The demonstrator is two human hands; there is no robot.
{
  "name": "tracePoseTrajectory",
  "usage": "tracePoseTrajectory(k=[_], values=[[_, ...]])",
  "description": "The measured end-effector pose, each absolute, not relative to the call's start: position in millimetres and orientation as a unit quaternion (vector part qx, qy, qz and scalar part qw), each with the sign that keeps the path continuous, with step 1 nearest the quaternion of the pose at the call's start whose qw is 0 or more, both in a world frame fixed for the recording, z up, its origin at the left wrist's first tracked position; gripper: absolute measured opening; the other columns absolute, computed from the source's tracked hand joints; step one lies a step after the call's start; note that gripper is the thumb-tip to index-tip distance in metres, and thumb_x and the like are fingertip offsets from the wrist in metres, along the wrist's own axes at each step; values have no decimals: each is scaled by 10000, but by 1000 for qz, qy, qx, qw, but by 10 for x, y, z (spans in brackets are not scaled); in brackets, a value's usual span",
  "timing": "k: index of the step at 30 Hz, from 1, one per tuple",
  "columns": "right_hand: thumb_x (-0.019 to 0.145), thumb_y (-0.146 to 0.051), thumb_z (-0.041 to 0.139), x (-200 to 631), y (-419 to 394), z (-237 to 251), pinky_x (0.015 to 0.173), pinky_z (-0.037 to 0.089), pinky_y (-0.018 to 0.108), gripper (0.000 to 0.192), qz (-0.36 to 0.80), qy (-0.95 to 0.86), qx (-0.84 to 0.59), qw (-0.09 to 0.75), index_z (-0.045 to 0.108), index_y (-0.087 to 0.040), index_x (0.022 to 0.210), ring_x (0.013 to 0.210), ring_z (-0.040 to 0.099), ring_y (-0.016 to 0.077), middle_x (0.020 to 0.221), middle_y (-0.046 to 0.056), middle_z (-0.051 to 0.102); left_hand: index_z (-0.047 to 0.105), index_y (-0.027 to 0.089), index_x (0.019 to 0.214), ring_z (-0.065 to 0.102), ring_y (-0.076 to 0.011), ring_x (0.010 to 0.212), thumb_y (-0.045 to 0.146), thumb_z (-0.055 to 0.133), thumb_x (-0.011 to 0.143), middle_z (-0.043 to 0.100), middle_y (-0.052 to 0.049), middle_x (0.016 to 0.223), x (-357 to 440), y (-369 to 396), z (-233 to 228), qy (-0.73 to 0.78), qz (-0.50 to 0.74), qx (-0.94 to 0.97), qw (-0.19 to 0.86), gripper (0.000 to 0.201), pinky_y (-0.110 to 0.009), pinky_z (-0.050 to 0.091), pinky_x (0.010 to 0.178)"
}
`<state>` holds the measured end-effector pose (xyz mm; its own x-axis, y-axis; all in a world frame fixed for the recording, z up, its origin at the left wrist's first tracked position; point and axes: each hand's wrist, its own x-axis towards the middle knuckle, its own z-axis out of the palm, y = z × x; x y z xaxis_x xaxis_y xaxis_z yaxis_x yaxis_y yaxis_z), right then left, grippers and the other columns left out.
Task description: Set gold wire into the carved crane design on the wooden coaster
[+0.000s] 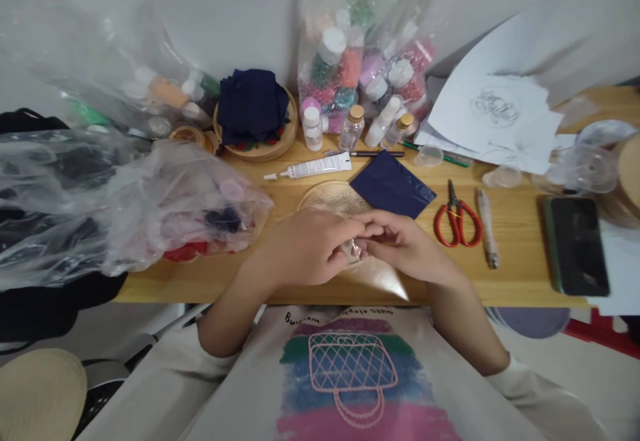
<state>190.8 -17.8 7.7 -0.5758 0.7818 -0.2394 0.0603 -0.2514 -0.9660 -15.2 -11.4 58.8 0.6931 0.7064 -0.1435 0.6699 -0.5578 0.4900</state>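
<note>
My left hand (305, 244) and my right hand (403, 244) meet at the middle of the table, fingers bent and closed together. Between the fingertips is a small transparent, shiny piece (353, 249), mostly covered by the fingers; its kind I cannot make out. Just behind the hands lies a round, pale wooden disc or hoop (325, 194), partly hidden by them. A dark blue square of cloth or paper (393, 184) lies behind my right hand. A white tube with a nozzle (317, 166) rests farther back.
Red-handled pliers (457, 217), a pen-like tool (487, 227) and a phone (576, 246) lie to the right. Small bottles (351, 127) and bagged jars (350, 67) stand behind. A plastic bag (185, 207) fills the left; drawn-on papers (495, 114) lie back right.
</note>
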Motion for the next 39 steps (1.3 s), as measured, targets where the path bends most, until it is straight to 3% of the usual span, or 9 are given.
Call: tracePoseTrajectory(k=[4,12,16,19,21,23,27,33,39], values=[[847,-204,621,1937,-207,87,718,544,280,366,680,-555,-394,273,557,-185,1206,721,675,127,785,4,708,649,218,1027,562,-162,639,167,452,835,642,10,693,-92,-94,600,404,-35,887,219,279,-266,331,611],[856,-211,577,1933,-232,131,707,544,293,344,644,-573,-427,275,555,-170,1197,704,671,130,765,5,709,661,218,913,569,-204,627,300,398,912,638,-35,663,-8,-73,670,456,-95,858,216,276,-310,294,565],[833,-329,669,1992,-183,125,702,548,295,345,649,-545,-439,298,612,-191,1144,728,679,143,799,16,723,656,220,809,564,-180,625,277,337,939,652,-41,686,-16,-58,635,498,-102,834,216,349,-310,263,565],[802,-433,691,2168,-49,83,751,545,342,299,524,-545,-546,360,681,-191,976,802,678,182,888,61,733,604,209,747,567,-170,640,242,424,863,647,-27,691,-43,-63,650,529,-108,814,214,218,-298,252,566],[768,-418,712,2327,65,20,746,525,390,280,307,-567,-683,344,694,-171,898,754,639,208,860,85,709,574,203,740,572,-172,647,225,452,825,650,-22,702,-72,-82,686,549,-102,801,215,150,-293,275,574],[748,-320,719,2467,163,-56,819,493,457,252,153,-608,-743,236,708,-139,922,859,623,272,892,129,684,570,207,778,571,-170,636,216,460,811,649,-15,697,-108,-111,724,566,-77,796,200,115,-292,296,577],[761,-310,696,2570,252,-155,771,477,434,184,99,-665,-726,146,704,-156,862,825,586,278,804,104,632,602,227,965,572,-173,629,227,451,830,653,-20,718,-177,-164,755,610,-10,784,119,202,-297,344,584],[751,-219,651,2521,214,-73,667,461,344,31,163,-675,-693,195,644,-188,751,701,587,212,742,56,625,574,254,1281,606,-221,720,181,341,910,666,-86,950,-155,-100,759,601,-60,794,68,444,-320,360,567],[821,-308,629,2583,6,102,579,462,286,133,195,-637,-670,327,688,-193,852,600,621,155,743,32,713,523,241,1383,663,-259,896,174,325,946,652,-114,1110,-12,42,588,565,-124,807,114,484,-332,455,665]])
